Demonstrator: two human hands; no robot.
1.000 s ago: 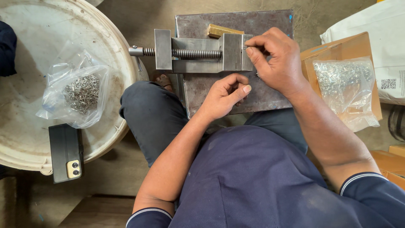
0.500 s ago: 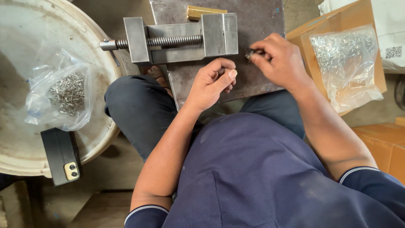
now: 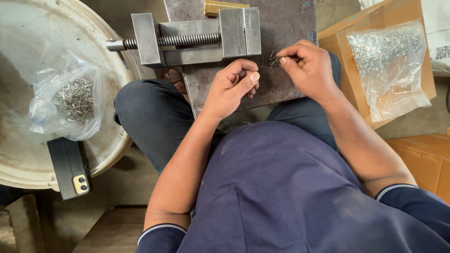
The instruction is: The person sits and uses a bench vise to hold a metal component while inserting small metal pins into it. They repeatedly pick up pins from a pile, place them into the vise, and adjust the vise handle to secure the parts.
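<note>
My right hand [image 3: 309, 70] pinches a small bunch of thin metal pins [image 3: 273, 59] between thumb and fingertips, just off the vise [image 3: 197, 38] and above the steel plate [image 3: 281, 28] on my lap. My left hand [image 3: 232, 89] is curled shut beside it, thumb laid over the fingers; whether it hides a pin inside I cannot tell. Just beyond both hands the vise jaws stand closed or nearly so, the screw running away to my left.

I judge I am sorting out one pin from the bunch. The next move would call for a fine fingertip grip, so the loose pins do not scatter over the plate.

A bag [image 3: 389, 65] of more pins lies on the box [image 3: 347, 42] to my right; another bag [image 3: 70, 100] and a phone [image 3: 70, 167] rest on the tub [image 3: 28, 56] to my left.
</note>
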